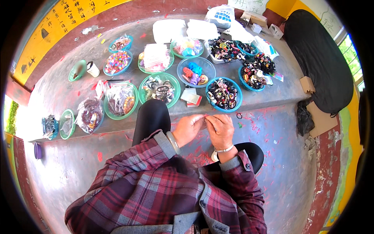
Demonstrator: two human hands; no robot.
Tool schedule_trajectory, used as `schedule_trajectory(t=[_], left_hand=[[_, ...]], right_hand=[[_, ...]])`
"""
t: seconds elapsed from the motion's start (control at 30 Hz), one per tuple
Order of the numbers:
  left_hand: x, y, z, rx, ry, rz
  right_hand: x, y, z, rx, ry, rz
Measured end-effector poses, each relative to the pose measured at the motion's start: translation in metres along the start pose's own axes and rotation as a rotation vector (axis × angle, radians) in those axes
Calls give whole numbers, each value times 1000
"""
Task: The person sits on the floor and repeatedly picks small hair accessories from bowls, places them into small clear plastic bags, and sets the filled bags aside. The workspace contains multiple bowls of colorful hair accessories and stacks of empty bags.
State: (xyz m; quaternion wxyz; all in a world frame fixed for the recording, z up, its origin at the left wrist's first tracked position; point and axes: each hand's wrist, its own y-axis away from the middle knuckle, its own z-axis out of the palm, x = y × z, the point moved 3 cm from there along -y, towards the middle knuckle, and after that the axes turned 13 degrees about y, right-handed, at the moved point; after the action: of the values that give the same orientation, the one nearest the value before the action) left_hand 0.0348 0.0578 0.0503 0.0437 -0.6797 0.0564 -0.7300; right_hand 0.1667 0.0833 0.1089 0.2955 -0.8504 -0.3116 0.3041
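Note:
My left hand (pixel 188 130) and my right hand (pixel 220 130) meet in front of my knees, fingertips pinched together. Between them is a speck of pinkish red, too small to make out. Just beyond my right hand, a blue basin (pixel 210 102) holds dark hair ties (pixel 223 93) with small ornaments. Beyond my left hand, a green basin (pixel 143 97) contains bagged hair ties (pixel 161 90). A white and red box (pixel 190 97) lies between these basins. A single black hair tie (pixel 239 116) rests on the step's edge, to the right of my right hand.
More basins line the raised step, among them a clear blue bowl (pixel 210 70) with colourful bundles and a basin of bright beads (pixel 117 62). A white cup (pixel 92 69) stands at the left. Red scraps (pixel 198 158) litter the floor. A large black bag (pixel 317 58) leans at the right.

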Motion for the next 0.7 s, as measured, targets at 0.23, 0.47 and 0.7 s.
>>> schedule_trajectory(t=[0.23, 0.47, 0.7], left_hand=[[22, 3, 2, -39, -191, 121], [31, 4, 3, -67, -364, 240], [5, 8, -3, -155, -477, 151]], right_hand=[[-2, 2, 3, -2, 19, 20], [-2, 5, 5, -62, 39, -19], [-4, 11, 13, -221, 121, -133]])
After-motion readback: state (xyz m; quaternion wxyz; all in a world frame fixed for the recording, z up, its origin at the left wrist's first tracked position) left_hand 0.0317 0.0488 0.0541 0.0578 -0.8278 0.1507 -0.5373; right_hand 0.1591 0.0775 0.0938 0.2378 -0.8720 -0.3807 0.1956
